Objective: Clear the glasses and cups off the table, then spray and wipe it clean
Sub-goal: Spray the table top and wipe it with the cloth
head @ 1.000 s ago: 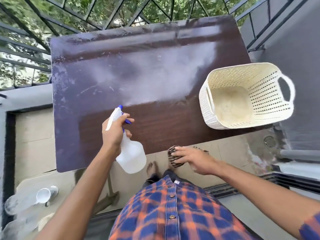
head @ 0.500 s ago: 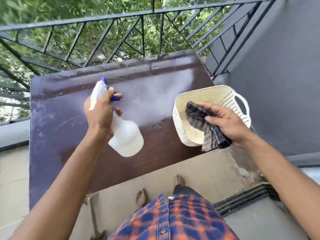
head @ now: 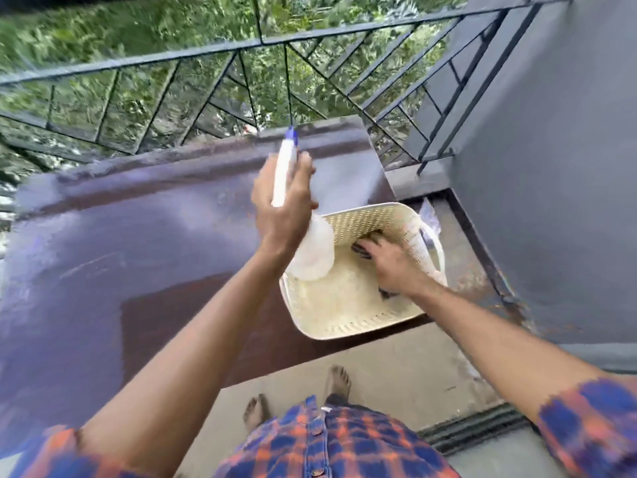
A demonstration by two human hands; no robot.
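Observation:
My left hand (head: pixel 284 205) grips a white spray bottle (head: pixel 312 255) with a blue nozzle, held upright above the dark brown table (head: pixel 120 257), just left of the cream perforated basket (head: pixel 351 308). The basket stands on the table's right end. My right hand (head: pixel 389 263) is down inside the basket, holding a dark striped cloth (head: pixel 363 248) against its bottom. The cloth is mostly hidden under the hand. The tabletop looks wet and hazy across its far half.
A black metal railing (head: pixel 241 53) runs behind the table with greenery beyond. A grey wall (head: pixel 551 167) rises on the right. My bare feet (head: pixel 337 377) stand on the concrete floor near a dark drain grate (head: pixel 475 429).
My right hand has carried the cloth from the table's front edge up into the basket. My left hand has swung the spray bottle rightward, toward the basket.

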